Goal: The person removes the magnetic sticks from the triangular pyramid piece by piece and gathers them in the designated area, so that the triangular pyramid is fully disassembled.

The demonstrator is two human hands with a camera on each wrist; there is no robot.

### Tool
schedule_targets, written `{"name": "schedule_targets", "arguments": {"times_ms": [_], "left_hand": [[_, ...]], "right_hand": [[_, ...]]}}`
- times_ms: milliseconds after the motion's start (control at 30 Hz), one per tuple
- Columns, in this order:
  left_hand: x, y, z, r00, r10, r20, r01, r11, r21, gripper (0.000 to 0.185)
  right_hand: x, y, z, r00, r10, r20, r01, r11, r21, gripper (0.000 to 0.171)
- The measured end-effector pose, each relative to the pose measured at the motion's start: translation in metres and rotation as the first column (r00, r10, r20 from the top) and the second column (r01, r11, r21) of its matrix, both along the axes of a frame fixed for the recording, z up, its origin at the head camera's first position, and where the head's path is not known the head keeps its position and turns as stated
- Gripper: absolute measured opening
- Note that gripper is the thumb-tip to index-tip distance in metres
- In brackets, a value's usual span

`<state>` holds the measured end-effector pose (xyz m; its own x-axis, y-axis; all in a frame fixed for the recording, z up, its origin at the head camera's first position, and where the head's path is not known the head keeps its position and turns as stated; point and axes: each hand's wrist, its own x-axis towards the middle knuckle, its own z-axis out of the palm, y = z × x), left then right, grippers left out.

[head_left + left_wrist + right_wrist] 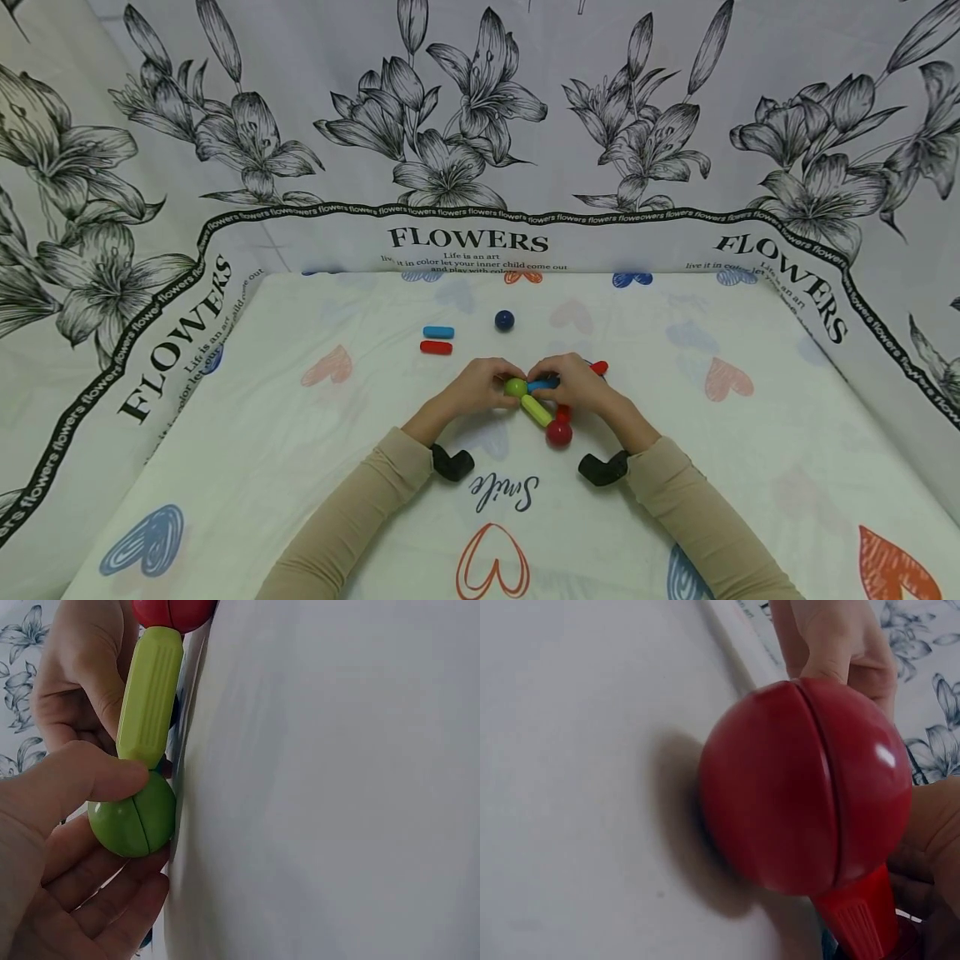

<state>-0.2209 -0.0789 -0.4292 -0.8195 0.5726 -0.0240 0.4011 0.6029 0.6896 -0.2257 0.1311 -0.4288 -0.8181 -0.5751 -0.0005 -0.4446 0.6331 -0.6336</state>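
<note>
My left hand (483, 385) grips a green ball (124, 821), thumb on top and fingers beneath. A yellow-green rod (150, 697) runs from that ball to a red ball (806, 787). Opposite, my right hand (576, 385) pinches a blue rod (543, 384) whose end meets the green ball. A short red rod (859, 915) joins the red ball and leads back under the right hand, which hides its far end. Another red piece (599, 367) shows just beyond the right knuckles.
Beyond the hands, a loose blue rod (438, 332) and a red rod (436, 347) lie side by side. A dark blue ball (504, 321) sits to their right. A heart-printed cloth (360, 492) covers the table, with a flowered curtain (480, 175) behind.
</note>
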Motion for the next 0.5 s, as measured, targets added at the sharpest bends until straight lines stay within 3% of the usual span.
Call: {"name": "schedule_targets", "arguments": {"times_ms": [167, 500], "left_hand": [[0.0000, 0.0000, -0.0003, 1.000, -0.007, -0.020, 0.007, 1.000, -0.008, 0.035], [0.0013, -0.0003, -0.0010, 1.000, 0.019, 0.023, -0.019, 1.000, -0.014, 0.035]], "right_hand": [[0.0005, 0.0007, -0.0001, 1.000, 0.028, -0.005, -0.028, 1.000, -0.005, 0.020], [0.0018, 0.0001, 0.0004, 1.000, 0.003, -0.005, -0.003, 1.000, -0.022, 0.020]]}}
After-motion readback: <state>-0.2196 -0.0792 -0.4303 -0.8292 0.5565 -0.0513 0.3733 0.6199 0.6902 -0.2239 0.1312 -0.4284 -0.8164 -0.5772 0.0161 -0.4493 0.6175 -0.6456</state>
